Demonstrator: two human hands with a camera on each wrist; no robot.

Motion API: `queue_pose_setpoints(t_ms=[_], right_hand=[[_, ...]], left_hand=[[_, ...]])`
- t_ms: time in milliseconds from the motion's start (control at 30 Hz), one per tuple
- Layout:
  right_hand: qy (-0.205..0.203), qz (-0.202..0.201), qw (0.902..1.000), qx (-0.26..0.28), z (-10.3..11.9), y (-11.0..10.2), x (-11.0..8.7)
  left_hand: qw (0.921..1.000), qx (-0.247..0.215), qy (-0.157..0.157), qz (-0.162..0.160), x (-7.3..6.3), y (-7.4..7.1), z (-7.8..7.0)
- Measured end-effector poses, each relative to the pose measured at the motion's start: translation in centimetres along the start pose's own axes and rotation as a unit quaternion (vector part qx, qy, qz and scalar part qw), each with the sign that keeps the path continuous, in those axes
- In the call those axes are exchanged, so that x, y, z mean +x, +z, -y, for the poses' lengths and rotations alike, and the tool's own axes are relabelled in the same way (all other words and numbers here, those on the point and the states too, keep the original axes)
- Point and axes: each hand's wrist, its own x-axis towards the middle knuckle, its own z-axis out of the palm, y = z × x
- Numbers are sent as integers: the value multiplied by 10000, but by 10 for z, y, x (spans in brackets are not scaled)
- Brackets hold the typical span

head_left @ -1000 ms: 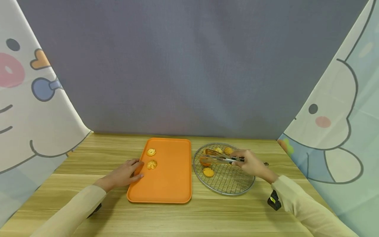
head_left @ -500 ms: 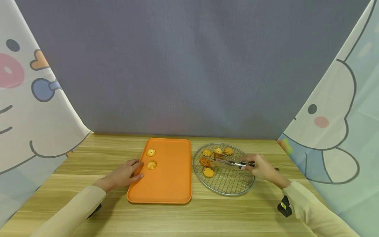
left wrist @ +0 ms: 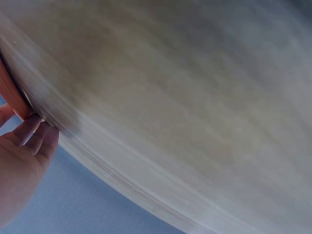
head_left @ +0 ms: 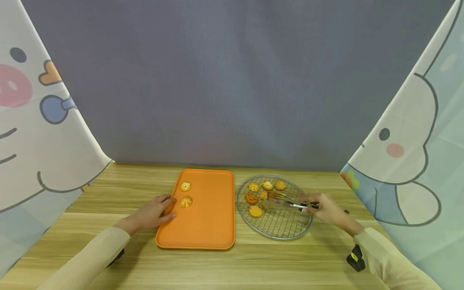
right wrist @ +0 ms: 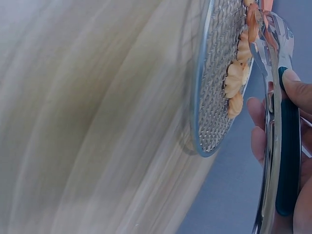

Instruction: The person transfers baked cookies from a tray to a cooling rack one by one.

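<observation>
My left hand holds the left rim of an orange tray, its fingers at the rim in the left wrist view. On the tray lie two piped butter cookies, a ring-shaped one and a ridged one. My right hand grips metal tongs with dark handle grips, thumb on one side. The tongs' ends lie low over a round wire rack, on either side of a cookie.
Around the tongs on the rack sit several more cookies, among them a pretzel-shaped cookie, a round one and a swirled one. Tray and rack stand side by side on a wooden table, before a grey fabric backdrop.
My right hand has drawn the tongs back to the right and slightly toward me, uncovering the pretzel-shaped cookie and those behind it. The left hand and the tray have stayed put.
</observation>
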Motion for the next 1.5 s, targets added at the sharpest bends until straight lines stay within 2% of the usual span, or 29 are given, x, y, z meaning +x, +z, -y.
queue_pose_setpoints(t_ms=[200,367,767,1500], right_hand=[[-174,-201,9995,-165,-5,3,-4],[-306,-210,9992,-137,-6,5,-7],[-294,-89,9995,-18,-10,7,-9],[-217,-233,9995,11,-6,7,-4]], left_hand=[[10000,-31,-60,34,0,-1,-1],[9999,-53,-71,62,0,-2,-1],[10000,-31,-34,55,0,-1,-1],[9999,-91,-59,110,0,-2,-2]])
